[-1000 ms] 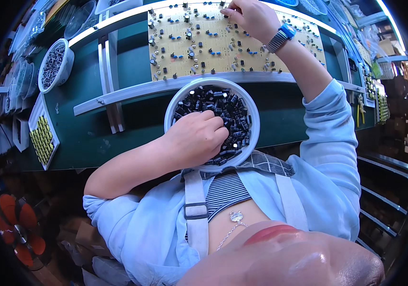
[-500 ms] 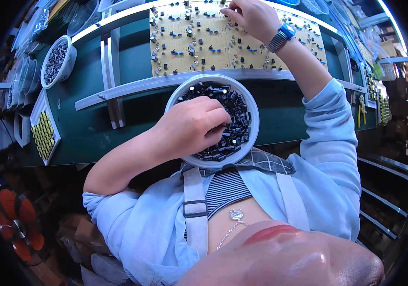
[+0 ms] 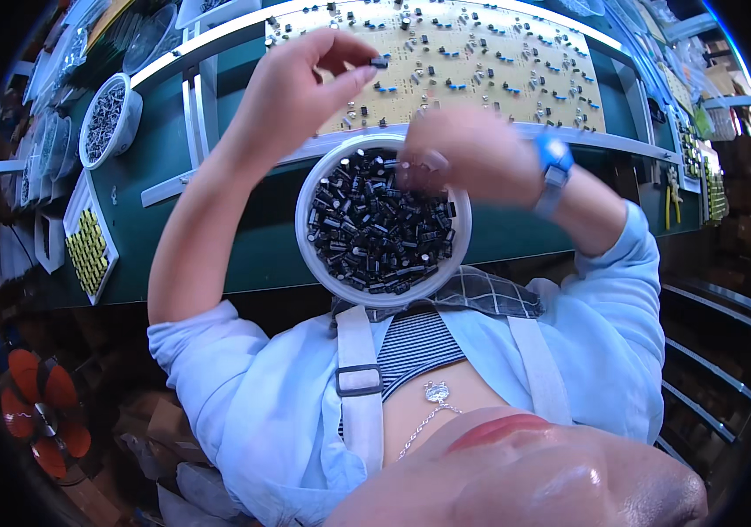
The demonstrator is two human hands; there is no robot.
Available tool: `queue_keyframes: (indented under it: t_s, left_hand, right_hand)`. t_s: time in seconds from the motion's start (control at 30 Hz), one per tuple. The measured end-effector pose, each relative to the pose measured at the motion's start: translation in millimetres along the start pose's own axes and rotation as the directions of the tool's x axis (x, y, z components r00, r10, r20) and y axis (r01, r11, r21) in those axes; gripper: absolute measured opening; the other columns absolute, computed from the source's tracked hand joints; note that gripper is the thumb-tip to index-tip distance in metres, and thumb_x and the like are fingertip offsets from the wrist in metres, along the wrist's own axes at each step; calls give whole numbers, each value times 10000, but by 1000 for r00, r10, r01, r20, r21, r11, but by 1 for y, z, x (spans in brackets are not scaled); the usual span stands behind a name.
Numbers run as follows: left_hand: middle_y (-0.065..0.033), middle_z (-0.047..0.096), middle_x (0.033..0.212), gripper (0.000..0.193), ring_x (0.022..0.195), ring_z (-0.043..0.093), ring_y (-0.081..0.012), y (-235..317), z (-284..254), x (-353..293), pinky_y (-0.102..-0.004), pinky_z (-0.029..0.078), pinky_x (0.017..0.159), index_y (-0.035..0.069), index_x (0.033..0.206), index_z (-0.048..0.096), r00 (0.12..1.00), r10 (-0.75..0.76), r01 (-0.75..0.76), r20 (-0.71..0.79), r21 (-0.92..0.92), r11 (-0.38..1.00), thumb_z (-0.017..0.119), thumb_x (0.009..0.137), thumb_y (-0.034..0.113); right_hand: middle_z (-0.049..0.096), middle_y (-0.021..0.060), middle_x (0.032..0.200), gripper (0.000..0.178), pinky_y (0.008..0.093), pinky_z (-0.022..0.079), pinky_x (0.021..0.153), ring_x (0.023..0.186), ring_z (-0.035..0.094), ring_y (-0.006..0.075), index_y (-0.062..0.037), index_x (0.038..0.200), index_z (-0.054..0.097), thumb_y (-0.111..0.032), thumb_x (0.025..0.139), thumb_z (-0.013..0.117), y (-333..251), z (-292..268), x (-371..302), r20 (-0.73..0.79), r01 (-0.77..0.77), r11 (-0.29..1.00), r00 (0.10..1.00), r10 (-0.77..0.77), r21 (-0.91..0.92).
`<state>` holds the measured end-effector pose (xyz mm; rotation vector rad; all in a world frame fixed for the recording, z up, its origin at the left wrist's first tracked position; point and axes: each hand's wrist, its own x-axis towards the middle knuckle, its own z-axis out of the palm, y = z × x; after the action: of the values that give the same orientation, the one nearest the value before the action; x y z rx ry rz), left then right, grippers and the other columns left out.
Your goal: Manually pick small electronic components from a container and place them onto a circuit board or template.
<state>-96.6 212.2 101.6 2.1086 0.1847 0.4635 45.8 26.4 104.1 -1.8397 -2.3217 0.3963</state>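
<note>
Pinched between thumb and fingers of my left hand (image 3: 305,88) is a small black capacitor (image 3: 380,62), held above the left part of the yellow circuit board panel (image 3: 507,48). My right hand (image 3: 476,154), smeared by motion, is over the upper right of a round white tub (image 3: 337,290). Its fingertips reach toward the loose black capacitors (image 3: 375,233) that fill the tub; whether they grip one is hidden by blur. Rows of small components stand on the panel.
A metal rail (image 3: 165,191) runs along the panel's near edge. At left are a white tub of small metal parts (image 3: 105,123) and a tray of yellow components (image 3: 87,255). Yellow-handled pliers (image 3: 674,198) lie at the right. An orange fan (image 3: 44,413) stands at lower left.
My left hand has risen from the tub to the panel with a capacitor. My right hand has come down from the panel to the tub.
</note>
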Motion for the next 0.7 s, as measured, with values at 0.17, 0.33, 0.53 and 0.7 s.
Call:
queue_keyframes:
  t_s: [0.17,0.33,0.53,0.7]
  left_hand:
    - [-53,718,930,221,793,646,-139,-43,14,49,-274,505,684,60,1065,723,991,122,-130,46,262,956,683,917,221]
    - [-64,710,938,219,796,636,-148,-48,22,62,-279,508,697,67,1041,731,994,-62,25,91,362,932,670,931,246]
    - [-150,685,802,154,825,651,-343,-13,23,62,-396,516,752,48,817,748,985,-175,164,-8,383,909,715,803,198]
    - [-150,683,783,175,804,646,-342,-17,33,64,-424,508,748,54,774,743,999,30,-17,-17,513,858,719,796,225]
  right_hand:
    - [618,87,947,229,409,522,705,809,647,287,-75,1016,654,-228,849,686,-37,50,-12,25,142,975,989,-148,172]
    - [613,80,926,207,389,529,708,807,648,275,-78,1001,652,-226,860,683,-31,53,-21,74,78,967,992,-98,241]
    - [618,67,900,194,377,531,696,799,654,264,-95,1001,663,-230,865,687,-22,52,-31,61,28,972,997,-43,232]
    - [635,47,913,207,365,531,675,780,655,248,-118,1037,684,-207,852,711,-14,59,-44,-173,129,950,982,-81,284]
